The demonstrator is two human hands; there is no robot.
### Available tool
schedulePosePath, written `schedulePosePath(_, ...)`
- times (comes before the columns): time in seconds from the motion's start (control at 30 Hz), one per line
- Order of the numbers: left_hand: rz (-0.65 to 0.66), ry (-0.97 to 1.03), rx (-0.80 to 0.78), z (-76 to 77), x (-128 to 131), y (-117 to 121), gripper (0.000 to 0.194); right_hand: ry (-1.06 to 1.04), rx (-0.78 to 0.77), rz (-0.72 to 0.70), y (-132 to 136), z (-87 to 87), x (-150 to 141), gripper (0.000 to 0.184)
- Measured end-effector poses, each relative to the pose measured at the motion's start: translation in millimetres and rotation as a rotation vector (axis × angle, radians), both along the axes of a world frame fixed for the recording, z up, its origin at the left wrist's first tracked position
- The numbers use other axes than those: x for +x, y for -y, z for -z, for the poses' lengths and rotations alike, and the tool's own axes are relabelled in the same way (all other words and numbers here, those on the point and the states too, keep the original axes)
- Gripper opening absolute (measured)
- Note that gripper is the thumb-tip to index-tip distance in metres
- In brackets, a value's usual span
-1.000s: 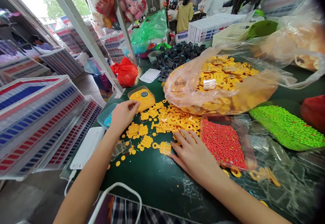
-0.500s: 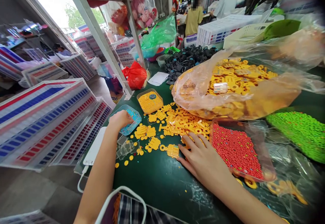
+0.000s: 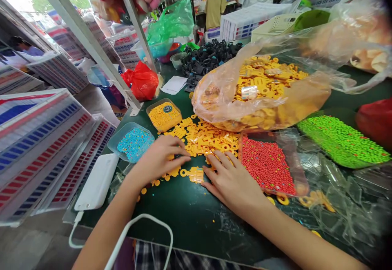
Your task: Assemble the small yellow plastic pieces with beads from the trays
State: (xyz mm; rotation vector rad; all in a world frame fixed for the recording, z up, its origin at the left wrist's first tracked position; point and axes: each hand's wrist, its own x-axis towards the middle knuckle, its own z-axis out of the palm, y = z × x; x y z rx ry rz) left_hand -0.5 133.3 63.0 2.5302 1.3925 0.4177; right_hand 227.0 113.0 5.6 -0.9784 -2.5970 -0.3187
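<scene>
A flat yellow plastic piece (image 3: pixel 196 174) with a ring at its left end lies on the dark green table. It has a clear cover with a few blue specks under it. My left hand (image 3: pixel 162 156) comes in from the left, fingers bent and thumb and fingertips brought together just above the piece; whatever they pinch is too small to see. My right hand (image 3: pixel 228 174) lies with fingers spread, thumb and index at the piece's right end, other fingertips near a heap of loose yellow pieces (image 3: pixel 208 135). A tray of blue beads (image 3: pixel 134 141) stands left of my left hand.
Yellow beads (image 3: pixel 163 115), red beads (image 3: pixel 266 164) and green beads (image 3: pixel 343 137) sit in trays. Behind the heap lies a clear bag of yellow pieces (image 3: pixel 269 119). A white power bank (image 3: pixel 96 182) with a cable lies at the left edge. Black parts (image 3: pixel 208 60) are piled farther back.
My left hand has left the blue bead tray and moved right, to the yellow piece. My right hand stays beside that piece. The camera view has shifted.
</scene>
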Motion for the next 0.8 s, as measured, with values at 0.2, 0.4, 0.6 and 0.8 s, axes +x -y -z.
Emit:
schedulePosePath(0.2, 0.210, -0.171, -0.147, 19.0, 27.3, 4.8, 0.022, 0.010, -0.005, -0.002, -0.6, 0.9, -0.5, 0.031)
schedulePosePath(0.4, 0.210, -0.185, -0.154, 17.4, 23.6, 4.3, 0.020, 0.040, -0.016, 0.004, -1.4, 0.9, 0.2, 0.030)
schedulePosePath(0.6, 0.146, -0.115, -0.210, 14.3, 13.3, 0.5, 0.021, 0.026, -0.016, -0.007, -1.3, 0.6, 0.2, 0.029)
schedulePosePath(0.8, 0.033, -0.120, -0.230, 16.0, 0.3, -3.8, 0.029, -0.001, -0.018, -0.009, -1.5, 2.6, 0.2, 0.030)
